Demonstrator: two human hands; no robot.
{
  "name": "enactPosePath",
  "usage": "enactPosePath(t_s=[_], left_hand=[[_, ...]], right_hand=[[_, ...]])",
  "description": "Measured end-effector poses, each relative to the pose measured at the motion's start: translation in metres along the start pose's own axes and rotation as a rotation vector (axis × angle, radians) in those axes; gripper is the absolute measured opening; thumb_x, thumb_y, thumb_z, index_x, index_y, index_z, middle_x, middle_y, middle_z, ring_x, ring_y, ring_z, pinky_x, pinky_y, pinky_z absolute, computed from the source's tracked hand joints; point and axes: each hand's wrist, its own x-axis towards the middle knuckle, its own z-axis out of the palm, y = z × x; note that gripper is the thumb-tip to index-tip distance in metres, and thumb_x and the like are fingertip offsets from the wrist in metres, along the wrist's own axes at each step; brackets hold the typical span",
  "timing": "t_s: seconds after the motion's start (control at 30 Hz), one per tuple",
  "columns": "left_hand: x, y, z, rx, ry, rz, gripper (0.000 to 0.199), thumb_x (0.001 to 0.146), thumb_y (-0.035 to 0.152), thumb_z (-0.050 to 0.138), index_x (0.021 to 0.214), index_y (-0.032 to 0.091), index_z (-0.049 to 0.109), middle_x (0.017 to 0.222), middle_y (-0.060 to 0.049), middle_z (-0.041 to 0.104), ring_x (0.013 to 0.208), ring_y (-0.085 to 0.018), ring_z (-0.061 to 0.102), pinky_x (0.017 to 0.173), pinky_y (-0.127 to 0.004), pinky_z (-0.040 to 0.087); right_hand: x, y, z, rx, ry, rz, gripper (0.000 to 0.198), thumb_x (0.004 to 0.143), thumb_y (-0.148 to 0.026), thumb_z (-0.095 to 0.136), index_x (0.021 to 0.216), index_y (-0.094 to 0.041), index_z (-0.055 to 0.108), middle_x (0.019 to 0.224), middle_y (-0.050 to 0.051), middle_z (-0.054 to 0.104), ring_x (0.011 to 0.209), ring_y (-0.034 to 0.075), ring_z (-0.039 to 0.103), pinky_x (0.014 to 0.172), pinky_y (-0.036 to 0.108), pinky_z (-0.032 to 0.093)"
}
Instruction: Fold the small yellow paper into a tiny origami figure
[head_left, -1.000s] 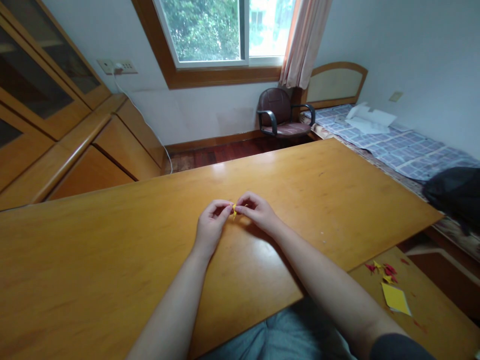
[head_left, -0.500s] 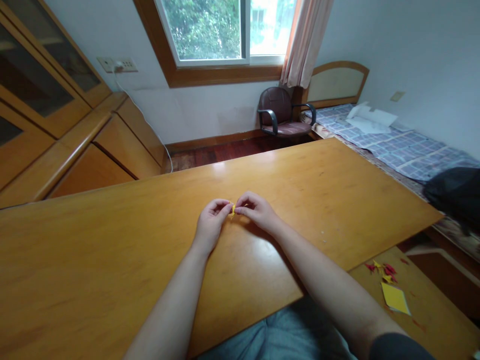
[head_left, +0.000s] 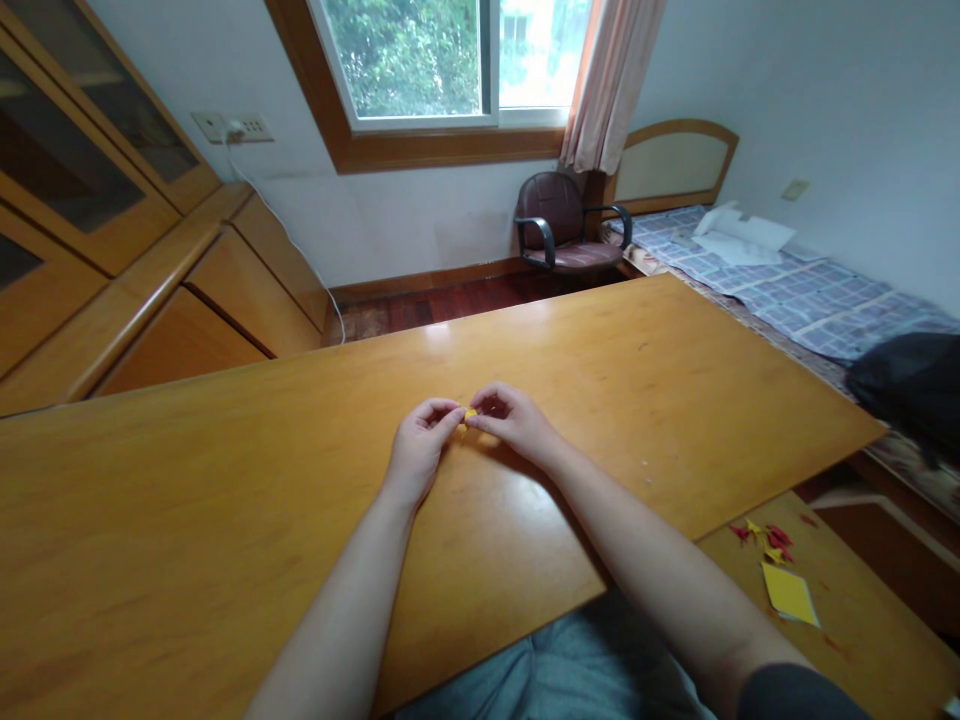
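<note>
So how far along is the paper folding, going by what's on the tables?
Done: several small red and yellow folded pieces lie on the lower side table. In hand: a tiny yellow paper piece is pinched between the left hand and right hand; its shape is too small to tell. Left: a flat yellow sheet waits unfolded.

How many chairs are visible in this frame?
1: a dark office chair beneath the window, beside the bed. Others could be out of view.
</note>
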Motion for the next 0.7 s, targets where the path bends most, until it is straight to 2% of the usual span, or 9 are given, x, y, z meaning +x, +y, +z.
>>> enactPosePath(t_s=[0.17, 0.7], left_hand=[[0.0000, -0.0030, -0.0015, 0.040, -0.008, 0.033, 0.022, 0.070, 0.033, 0.082, 0.081, 0.018, 0.072, 0.082, -0.001, 0.070, 0.080, -0.015, 0.062, 0.080, -0.026, 0.046], [-0.0011, -0.0002, 0.0012, -0.029, -0.021, -0.075, 0.027, 0.066, 0.035, 0.084, 0.081, 0.018, 0.070, 0.079, 0.000, 0.069, 0.074, -0.013, 0.061, 0.075, -0.025, 0.046]], right_hand=[[0.0009, -0.0015, 0.0018, 0.011, 0.006, 0.045, 0.034, 0.072, -0.039, 0.079, 0.092, -0.019, 0.061, 0.080, -0.001, 0.064, 0.072, 0.013, 0.059, 0.069, 0.027, 0.046], [0.0004, -0.0028, -0.0012, -0.035, -0.024, 0.056, 0.030, 0.072, -0.035, 0.077, 0.089, -0.018, 0.060, 0.076, -0.003, 0.061, 0.068, 0.011, 0.055, 0.066, 0.026, 0.045]])
